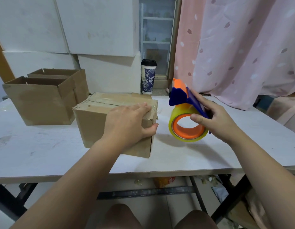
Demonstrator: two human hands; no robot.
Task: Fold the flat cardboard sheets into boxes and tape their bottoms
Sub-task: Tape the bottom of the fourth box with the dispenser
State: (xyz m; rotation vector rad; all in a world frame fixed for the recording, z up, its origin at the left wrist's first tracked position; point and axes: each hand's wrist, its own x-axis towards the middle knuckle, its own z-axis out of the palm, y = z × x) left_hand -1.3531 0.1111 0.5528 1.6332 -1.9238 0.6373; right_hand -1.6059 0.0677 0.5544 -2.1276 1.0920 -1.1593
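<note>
A brown cardboard box (97, 123) stands on the white table (44, 149) with its closed, taped flaps facing up. My left hand (126, 123) lies flat on the box's right top corner, fingers straight over the tape and thumb against the right side. My right hand (214, 119) grips a tape dispenser (184, 109) just right of the box, a little above the table. The dispenser has a blue and orange body and a roll of clear yellowish tape on an orange core. A thin strip of clear tape seems to run from the box's right edge toward the roll.
Two open-topped cardboard boxes (42, 98) stand at the table's back left. Large white cartons (97, 30) are stacked behind them. A lidded paper cup (148, 76) sits at the back centre. A pink curtain (242, 47) hangs at the right. The table's front edge is near my knees.
</note>
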